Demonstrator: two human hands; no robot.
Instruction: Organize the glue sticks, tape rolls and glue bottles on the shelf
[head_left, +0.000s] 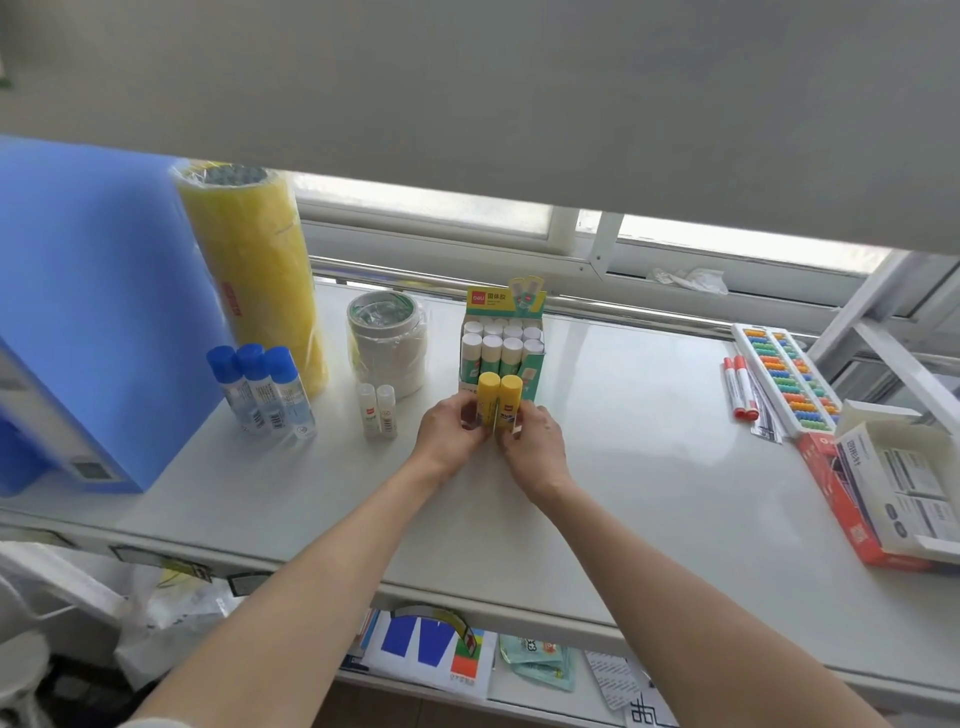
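Note:
Two yellow-capped glue sticks (500, 399) stand upright side by side on the white shelf (649, 467), just in front of a green display box (503, 345) full of white-capped glue sticks. My left hand (452, 434) grips the left stick and my right hand (532, 441) grips the right one. To the left stand two small clear glue sticks (377, 410), three blue-capped glue bottles (262, 389), a wrapped stack of white tape rolls (387, 348) and a tall wrapped stack of yellow tape rolls (254, 280).
A blue file box (88, 322) fills the shelf's left end. At the right lie two red markers (740, 387), a bead abacus (787, 379) and an open carton of small boxes (898, 488). A lower shelf holds paper packets (431, 649).

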